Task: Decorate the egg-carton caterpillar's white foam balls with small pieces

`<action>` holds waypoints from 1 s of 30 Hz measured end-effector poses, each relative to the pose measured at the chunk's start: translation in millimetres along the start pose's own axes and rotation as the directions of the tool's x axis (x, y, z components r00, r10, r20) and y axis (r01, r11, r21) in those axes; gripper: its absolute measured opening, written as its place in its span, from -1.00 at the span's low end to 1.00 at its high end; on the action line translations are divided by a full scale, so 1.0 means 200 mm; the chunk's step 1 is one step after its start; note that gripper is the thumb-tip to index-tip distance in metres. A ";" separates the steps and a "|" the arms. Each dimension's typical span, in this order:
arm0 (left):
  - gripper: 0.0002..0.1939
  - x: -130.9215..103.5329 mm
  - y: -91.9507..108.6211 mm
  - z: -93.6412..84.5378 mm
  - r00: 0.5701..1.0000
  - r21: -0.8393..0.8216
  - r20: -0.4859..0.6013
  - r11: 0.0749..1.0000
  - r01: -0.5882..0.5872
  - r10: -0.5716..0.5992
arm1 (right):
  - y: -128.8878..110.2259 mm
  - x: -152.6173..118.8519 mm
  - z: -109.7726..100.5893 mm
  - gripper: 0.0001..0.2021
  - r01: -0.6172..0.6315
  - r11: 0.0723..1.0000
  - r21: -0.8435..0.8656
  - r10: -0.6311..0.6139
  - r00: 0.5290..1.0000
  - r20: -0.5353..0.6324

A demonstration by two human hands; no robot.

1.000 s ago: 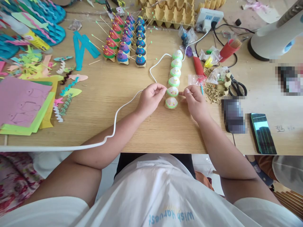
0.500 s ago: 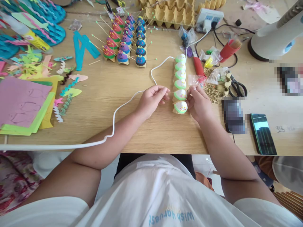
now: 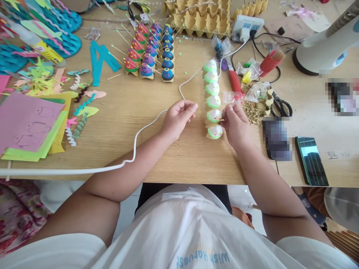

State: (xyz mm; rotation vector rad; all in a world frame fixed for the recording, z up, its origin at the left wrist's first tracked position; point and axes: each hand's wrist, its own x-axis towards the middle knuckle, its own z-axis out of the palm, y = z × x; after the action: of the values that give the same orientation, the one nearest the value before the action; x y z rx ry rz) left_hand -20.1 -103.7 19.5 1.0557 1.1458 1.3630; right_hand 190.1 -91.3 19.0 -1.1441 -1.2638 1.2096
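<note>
A strip of egg-carton cups [image 3: 212, 89] topped with white and green clay stands upright on the table between my hands. Small coloured dots mark the nearest cups. My right hand [image 3: 236, 123] pinches at the right side of the strip, beside the second-nearest cup; what its fingertips hold is hidden. To the left of the strip, apart from it, my left hand [image 3: 181, 118] is closed with thumb against fingers; anything between them is too small to make out.
Painted carton strips [image 3: 146, 67] with pins stand at the back left. Coloured paper [image 3: 30, 119] lies far left. A white cable [image 3: 135, 138] crosses my left forearm. On the right are a phone [image 3: 311, 160], scissors [image 3: 282, 106] and a red cup [image 3: 271, 62] of sticks.
The near end of the clay-topped strip has shifted slightly toward me, and its far end has swung left. My left hand has drawn slightly away from it.
</note>
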 end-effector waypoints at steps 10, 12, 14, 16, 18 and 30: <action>-0.67 0.00 0.01 0.02 0.999 0.001 0.043 0.999 -0.033 0.033 | -0.04 -0.04 0.05 -0.44 0.020 0.997 -0.079 -0.013 0.996 0.084; -0.67 0.00 0.01 0.02 0.999 0.017 0.041 1.000 -0.025 0.024 | -0.04 -0.04 0.05 -0.44 -0.003 0.998 -0.066 0.010 0.996 0.094; -0.69 0.00 0.01 0.01 0.999 0.028 0.038 1.000 -0.010 0.009 | -0.03 -0.04 0.05 -0.45 -0.039 0.998 -0.041 0.043 0.994 0.096; -0.73 0.00 0.01 0.01 0.999 0.028 0.038 1.000 0.008 -0.009 | -0.02 -0.04 0.06 -0.47 -0.065 0.998 -0.023 0.067 0.993 0.097; -0.78 0.00 0.02 0.01 0.999 0.021 0.038 1.000 0.023 -0.024 | -0.01 -0.04 0.06 -0.50 -0.078 0.997 -0.012 0.079 0.992 0.102; -0.80 0.00 0.01 0.02 0.999 -0.016 0.053 1.000 0.013 -0.012 | -0.04 -0.05 0.06 -0.49 -0.192 0.976 0.100 0.175 0.971 0.164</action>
State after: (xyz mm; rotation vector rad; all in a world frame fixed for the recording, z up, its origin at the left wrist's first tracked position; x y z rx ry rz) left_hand -17.2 -103.7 22.2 1.0644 1.0991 1.3251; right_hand 178.4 -101.8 26.3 -1.1188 -1.2045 1.5150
